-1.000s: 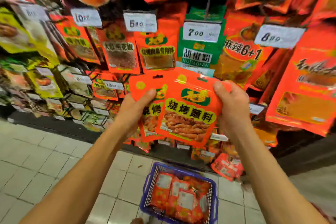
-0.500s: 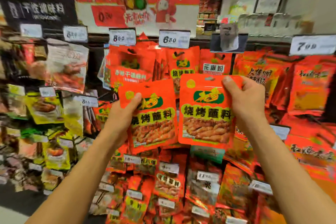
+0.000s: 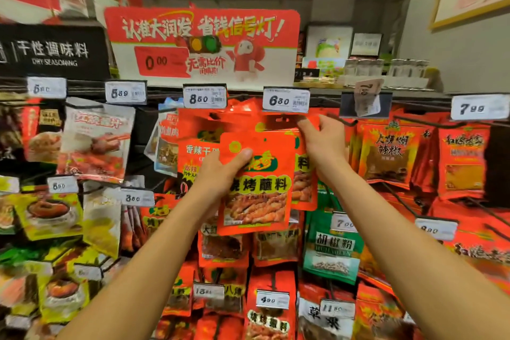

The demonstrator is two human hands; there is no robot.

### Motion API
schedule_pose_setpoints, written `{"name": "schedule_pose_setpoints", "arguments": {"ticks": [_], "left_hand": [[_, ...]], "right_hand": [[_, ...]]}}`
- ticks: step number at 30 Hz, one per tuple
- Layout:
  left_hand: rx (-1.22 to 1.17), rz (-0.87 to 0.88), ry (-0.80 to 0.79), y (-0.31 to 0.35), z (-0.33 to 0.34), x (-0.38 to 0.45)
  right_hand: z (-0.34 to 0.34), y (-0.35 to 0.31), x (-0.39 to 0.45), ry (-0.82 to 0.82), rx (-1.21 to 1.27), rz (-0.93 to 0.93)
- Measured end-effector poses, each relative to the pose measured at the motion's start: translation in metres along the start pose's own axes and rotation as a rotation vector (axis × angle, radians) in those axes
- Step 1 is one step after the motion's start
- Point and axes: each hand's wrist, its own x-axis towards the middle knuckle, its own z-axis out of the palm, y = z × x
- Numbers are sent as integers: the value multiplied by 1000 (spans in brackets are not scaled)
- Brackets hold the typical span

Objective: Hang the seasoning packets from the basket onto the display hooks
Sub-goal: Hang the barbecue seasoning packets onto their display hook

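While your left hand (image 3: 220,171) is gripping one red seasoning packet (image 3: 258,188) low in front, your right hand (image 3: 321,141) is pinching a second packet (image 3: 303,171) by its top corner, just under the 6.80 price tag (image 3: 286,101).

Right hand (image 3: 321,143): has lifted its packet (image 3: 303,171) up under the 6.80 price tag (image 3: 286,100).
Left hand (image 3: 220,171): its packet (image 3: 258,185) now overlaps the other packet's front.
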Motion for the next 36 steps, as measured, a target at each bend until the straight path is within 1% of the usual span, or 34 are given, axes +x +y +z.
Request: {"name": "schedule_pose_setpoints", "arguments": {"ticks": [5,8,10,13,14,15,18,19,20,21,24,26,29,32,34,36], "left_hand": [[-17,1,-14,1,-2,14],[-30,1,-21,-3,-4,21],[-45,-2,-13,-5,-2,26],[-57,-28,5,-4,8,34],[-48,-31,7,-3,12,37],[-38,-24,9,-2,17,40],[-40,4,10,3,31,50],[-47,6,4,5,36,53],[-55,5,5,7,42,55],[-60,3,13,10,48,58],[-56,-18,46,16,61,65],[-55,-32,55,18,64,67],[-92,-49,70,17,64,66],[-119,-62,102,14,61,64],[-104,-72,129,12,59,64],[-36,-58,165,11,59,65]], "right_hand": [[7,4,6,88,-99,44],[8,8,10,113,-182,92],[9,11,15,72,-251,165],[10,16,21,16,-280,303],[8,16,22,27,-257,310],[6,17,21,38,-176,301],[-2,17,16,3,213,320],[-3,18,15,-18,272,325],[-4,20,14,-28,272,318],[-4,21,14,-24,241,306],[-4,26,18,2,40,252],[-4,28,22,6,-36,227],[-4,26,26,19,-110,205],[-3,28,26,19,-125,177],[-1,29,26,9,-153,169],[1,30,25,7,-236,165]]}}
